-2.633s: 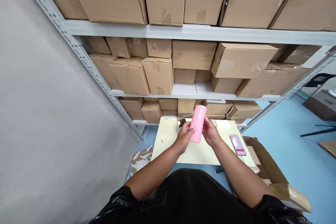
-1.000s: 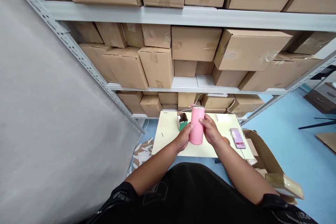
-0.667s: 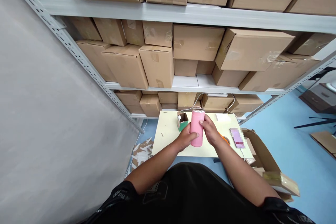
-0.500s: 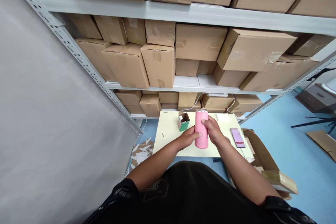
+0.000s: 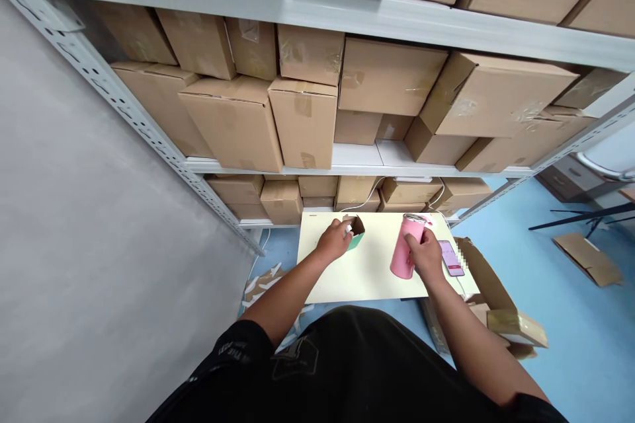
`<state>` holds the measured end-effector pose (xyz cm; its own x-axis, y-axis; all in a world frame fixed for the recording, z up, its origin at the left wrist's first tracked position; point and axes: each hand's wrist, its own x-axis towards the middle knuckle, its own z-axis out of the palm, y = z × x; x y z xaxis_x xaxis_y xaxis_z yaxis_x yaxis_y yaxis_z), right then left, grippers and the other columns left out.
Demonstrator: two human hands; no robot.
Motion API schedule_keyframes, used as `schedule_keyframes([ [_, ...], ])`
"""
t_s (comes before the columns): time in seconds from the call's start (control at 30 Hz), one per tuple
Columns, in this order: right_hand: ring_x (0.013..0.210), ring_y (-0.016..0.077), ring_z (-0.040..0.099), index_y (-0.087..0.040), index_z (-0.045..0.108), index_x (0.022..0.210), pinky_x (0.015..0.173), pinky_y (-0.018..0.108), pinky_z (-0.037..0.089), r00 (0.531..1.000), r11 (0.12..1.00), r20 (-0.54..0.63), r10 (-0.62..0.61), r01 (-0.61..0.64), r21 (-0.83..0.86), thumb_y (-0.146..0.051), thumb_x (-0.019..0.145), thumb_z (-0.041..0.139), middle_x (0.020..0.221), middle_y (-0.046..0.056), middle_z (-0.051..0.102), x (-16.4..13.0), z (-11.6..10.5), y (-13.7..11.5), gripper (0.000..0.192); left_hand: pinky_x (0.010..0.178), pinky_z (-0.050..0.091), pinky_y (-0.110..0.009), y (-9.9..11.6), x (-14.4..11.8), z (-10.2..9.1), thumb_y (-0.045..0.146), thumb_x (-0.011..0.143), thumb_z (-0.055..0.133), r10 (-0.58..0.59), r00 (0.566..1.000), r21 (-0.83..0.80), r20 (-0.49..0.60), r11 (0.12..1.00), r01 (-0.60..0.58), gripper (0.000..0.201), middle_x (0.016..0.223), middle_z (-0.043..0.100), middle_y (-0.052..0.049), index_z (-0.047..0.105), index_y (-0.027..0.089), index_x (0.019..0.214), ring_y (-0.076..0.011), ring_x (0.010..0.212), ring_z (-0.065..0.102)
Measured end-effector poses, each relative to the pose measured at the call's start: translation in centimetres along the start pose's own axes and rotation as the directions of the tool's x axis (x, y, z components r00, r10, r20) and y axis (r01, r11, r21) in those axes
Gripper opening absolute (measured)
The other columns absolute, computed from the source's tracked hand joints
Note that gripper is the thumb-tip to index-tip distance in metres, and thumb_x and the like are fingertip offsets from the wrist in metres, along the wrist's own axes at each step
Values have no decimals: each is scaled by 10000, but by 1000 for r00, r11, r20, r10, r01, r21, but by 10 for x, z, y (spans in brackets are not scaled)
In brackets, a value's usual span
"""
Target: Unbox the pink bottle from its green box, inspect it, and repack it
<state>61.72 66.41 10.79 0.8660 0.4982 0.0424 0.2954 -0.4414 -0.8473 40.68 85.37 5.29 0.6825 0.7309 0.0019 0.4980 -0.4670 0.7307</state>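
Observation:
My right hand (image 5: pixel 427 256) grips a pink cylindrical tumbler (image 5: pixel 403 255), which stands slightly tilted on the right part of a small pale yellow table (image 5: pixel 370 271). My left hand (image 5: pixel 333 240) is off to the left, its fingers on a small green and brown open carton (image 5: pixel 356 235) near the table's far edge. A phone with a pink screen (image 5: pixel 450 257) lies on the table just right of my right hand.
Grey metal shelving (image 5: pixel 357 165) packed with brown cardboard boxes rises behind the table. An open cardboard box (image 5: pixel 496 310) sits on the blue floor at the right. White paper scraps (image 5: pixel 262 284) litter the floor at the left, beside a grey wall.
My left hand let go of the pink tumbler and went left to the small green carton. My right hand carried the tumbler to the right side of the table.

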Motion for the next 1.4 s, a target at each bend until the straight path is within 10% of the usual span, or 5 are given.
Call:
schedule_keyframes([
  [0.37,686,185,535,-223,634,895,634,310,458,956,864,293,-8,-141,483,-501,752,765,760,-16,622,53,65,-30,339,916,551,-382,-25,33,24,331,819,753,-110,993,-141,49,983,116,389,1266,596,-77,702,252,1197,-233,947,677],
  [0.77,808,249,639,-252,619,986,750,359,486,927,986,356,-115,61,158,-476,682,796,877,6,711,69,103,-18,417,932,550,-390,-34,30,31,113,765,692,-215,975,-233,-59,953,196,379,1210,693,-96,715,168,1139,-221,898,676],
  [1.1,1045,316,614,-226,679,1075,932,455,507,807,923,490,-331,384,-10,-442,657,770,1053,72,676,57,133,0,478,961,541,-392,-29,31,43,190,785,678,-229,972,-317,-52,927,201,378,1242,664,-98,693,167,1162,-241,1014,675],
  [1.4,1272,353,515,-278,686,1239,1113,500,445,753,892,548,-366,451,-25,-414,656,815,1291,82,581,64,136,23,613,1248,288,-551,-8,34,28,195,794,755,217,971,12,-97,976,-217,794,1598,453,-157,485,242,1539,-366,1488,397],
])
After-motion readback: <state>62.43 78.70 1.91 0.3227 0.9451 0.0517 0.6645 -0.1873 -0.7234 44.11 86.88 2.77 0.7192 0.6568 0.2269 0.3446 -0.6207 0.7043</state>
